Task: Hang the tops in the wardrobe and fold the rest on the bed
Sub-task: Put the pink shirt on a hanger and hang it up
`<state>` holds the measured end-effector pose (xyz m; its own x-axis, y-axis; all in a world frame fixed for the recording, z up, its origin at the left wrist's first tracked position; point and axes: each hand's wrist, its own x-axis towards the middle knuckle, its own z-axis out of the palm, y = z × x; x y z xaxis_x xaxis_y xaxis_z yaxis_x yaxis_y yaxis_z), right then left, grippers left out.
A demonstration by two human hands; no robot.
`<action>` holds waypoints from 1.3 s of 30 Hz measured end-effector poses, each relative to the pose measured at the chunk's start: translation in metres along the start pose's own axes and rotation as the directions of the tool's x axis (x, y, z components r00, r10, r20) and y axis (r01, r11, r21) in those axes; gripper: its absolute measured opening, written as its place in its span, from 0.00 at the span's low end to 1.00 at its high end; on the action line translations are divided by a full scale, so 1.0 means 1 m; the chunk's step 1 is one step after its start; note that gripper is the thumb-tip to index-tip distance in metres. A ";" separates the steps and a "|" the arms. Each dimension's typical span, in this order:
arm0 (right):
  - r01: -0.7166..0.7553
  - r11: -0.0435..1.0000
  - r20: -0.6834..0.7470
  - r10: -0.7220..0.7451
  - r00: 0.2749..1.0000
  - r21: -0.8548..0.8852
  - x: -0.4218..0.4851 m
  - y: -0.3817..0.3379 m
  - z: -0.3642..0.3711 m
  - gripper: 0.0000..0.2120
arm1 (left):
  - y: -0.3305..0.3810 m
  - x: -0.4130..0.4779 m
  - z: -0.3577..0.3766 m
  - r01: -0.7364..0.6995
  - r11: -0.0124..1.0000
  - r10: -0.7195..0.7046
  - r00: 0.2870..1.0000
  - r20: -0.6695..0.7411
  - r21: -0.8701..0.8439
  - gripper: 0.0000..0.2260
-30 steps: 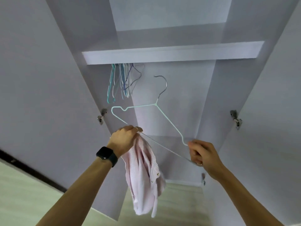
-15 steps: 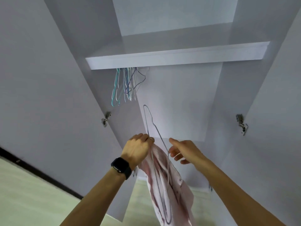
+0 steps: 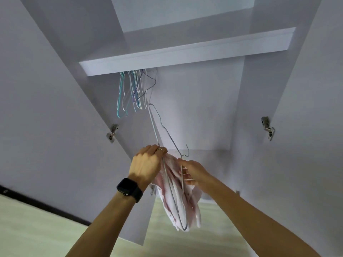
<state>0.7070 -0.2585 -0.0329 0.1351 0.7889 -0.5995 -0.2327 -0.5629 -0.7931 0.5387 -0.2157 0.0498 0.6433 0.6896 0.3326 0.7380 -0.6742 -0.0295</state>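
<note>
Pink top (image 3: 187,204) hangs in a bunch from our hands, in front of the open wardrobe (image 3: 185,56) and above the pale floor (image 3: 37,229). A thin wire hanger (image 3: 154,127) stands on end and goes down inside the top, and its low end peeks out near the bottom of the cloth. Our left hand (image 3: 146,164) is curled tight round the top's upper edge and the hanger wire. It has a ring (image 3: 160,149) on one finger and a black watch (image 3: 129,187) on the wrist. Our right hand (image 3: 194,171) pinches the hanger just under its little hook, with fingers on the cloth too. More hangers (image 3: 131,89), blue, white and purple, hang under the shelf at the left side. A metal hinge (image 3: 112,133) sits on each door.
</note>
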 end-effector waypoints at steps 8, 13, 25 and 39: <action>0.096 0.929 0.075 -0.131 0.989 0.357 -0.003 -0.063 -0.039 0.25 | -0.036 -0.003 -0.006 0.114 0.988 -0.103 0.988 0.112 -0.100 0.19; 0.330 0.918 -0.284 -0.383 0.879 -0.218 -0.021 -0.076 -0.080 0.29 | -0.071 0.010 -0.018 0.416 0.893 -0.402 0.909 0.112 -0.171 0.16; 0.500 0.678 -0.007 -0.597 0.802 -0.539 -0.065 -0.034 -0.058 0.27 | -0.081 0.051 -0.044 0.350 0.936 -0.347 0.936 0.063 -0.045 0.08; 0.537 0.520 0.099 -0.651 0.752 -0.664 -0.073 -0.064 -0.012 0.28 | -0.104 0.053 -0.073 0.591 0.726 -0.537 0.806 0.248 -0.352 0.05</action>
<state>0.7231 -0.2834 0.0602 0.1581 0.9845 0.0761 0.5908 -0.0325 -0.8062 0.4816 -0.1280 0.1389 0.1732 0.9836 0.0504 0.8441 -0.1746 0.5070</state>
